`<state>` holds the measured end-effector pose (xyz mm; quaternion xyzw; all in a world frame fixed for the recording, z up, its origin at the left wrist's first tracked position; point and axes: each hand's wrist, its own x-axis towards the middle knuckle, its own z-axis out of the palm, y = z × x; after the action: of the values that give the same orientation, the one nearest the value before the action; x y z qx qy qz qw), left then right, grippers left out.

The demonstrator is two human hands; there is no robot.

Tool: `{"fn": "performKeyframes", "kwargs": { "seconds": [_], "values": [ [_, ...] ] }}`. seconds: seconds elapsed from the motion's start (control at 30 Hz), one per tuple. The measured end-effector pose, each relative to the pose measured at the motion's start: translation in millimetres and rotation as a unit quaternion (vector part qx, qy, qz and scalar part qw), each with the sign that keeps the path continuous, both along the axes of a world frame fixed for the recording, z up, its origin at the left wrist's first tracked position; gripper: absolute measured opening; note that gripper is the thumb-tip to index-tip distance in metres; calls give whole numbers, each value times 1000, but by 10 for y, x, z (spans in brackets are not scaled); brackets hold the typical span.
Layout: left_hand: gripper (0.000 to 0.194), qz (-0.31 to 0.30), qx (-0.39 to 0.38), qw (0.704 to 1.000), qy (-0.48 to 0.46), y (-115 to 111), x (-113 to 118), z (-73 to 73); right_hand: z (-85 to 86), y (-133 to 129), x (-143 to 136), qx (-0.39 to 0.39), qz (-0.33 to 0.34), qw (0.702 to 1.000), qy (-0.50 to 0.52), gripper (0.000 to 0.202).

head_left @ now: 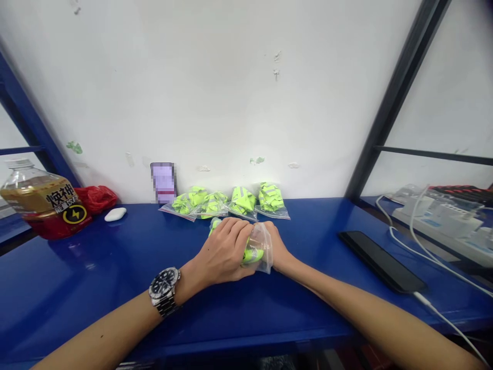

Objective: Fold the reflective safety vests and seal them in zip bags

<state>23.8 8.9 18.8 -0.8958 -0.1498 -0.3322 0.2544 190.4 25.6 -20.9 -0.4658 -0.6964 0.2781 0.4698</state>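
Above the blue table (215,313), my left hand (227,249), with a watch (165,288) on its wrist, is wrapped over a clear plastic zip bag (265,249). Folded neon-yellow fabric with a grey reflective strip (252,255) shows inside the bag. My right hand (278,249) grips the same bag from its far right side; most of its fingers are hidden behind the bag and my left hand. Beyond my hands, several similar bags of neon-yellow fabric (243,200) lie in a row against the wall.
A large drink bottle (38,200), a red plastic bag (98,198) and a white earphone case (115,214) are at the left. A phone (165,182) leans on the wall. Right of my arms lie a black phone (381,261) on a cable and a power strip (447,221).
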Motion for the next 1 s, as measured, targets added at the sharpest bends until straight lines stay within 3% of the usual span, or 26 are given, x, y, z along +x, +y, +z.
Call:
{"fn": "performKeyframes", "kwargs": {
  "seconds": [0.1,0.17,0.27,0.4,0.5,0.63,0.7,0.77,0.83,0.9,1.0],
  "values": [
    [58,-5,-4,1000,-22,27,-26,15,115,-14,11,7,-9,1000,10,32],
    [61,-5,0,999,-43,77,-69,19,221,-50,41,-20,60,995,79,30],
    [65,16,12,996,-86,165,-147,12,343,-115,109,-87,186,963,176,35],
    [70,33,20,995,-92,226,-205,-26,354,-162,112,-125,266,942,164,59],
    [68,22,27,997,-71,194,-180,-58,284,-158,32,-82,227,957,162,55],
    [62,9,29,999,-43,73,-73,-69,194,-123,-37,12,87,995,42,18],
    [59,0,33,999,-31,18,-19,-66,176,-103,-33,55,22,997,-50,19],
    [58,-8,34,999,-34,-4,6,-58,192,-90,-10,77,1,992,-102,23],
    [58,-15,30,998,-50,14,-9,-46,248,-91,33,73,37,992,-92,21],
    [63,-17,31,997,-69,60,-60,-29,329,-107,93,31,125,991,-25,20],
    [70,-20,43,995,-87,127,-147,-8,426,-139,180,-78,263,958,85,39]
  ]
}}
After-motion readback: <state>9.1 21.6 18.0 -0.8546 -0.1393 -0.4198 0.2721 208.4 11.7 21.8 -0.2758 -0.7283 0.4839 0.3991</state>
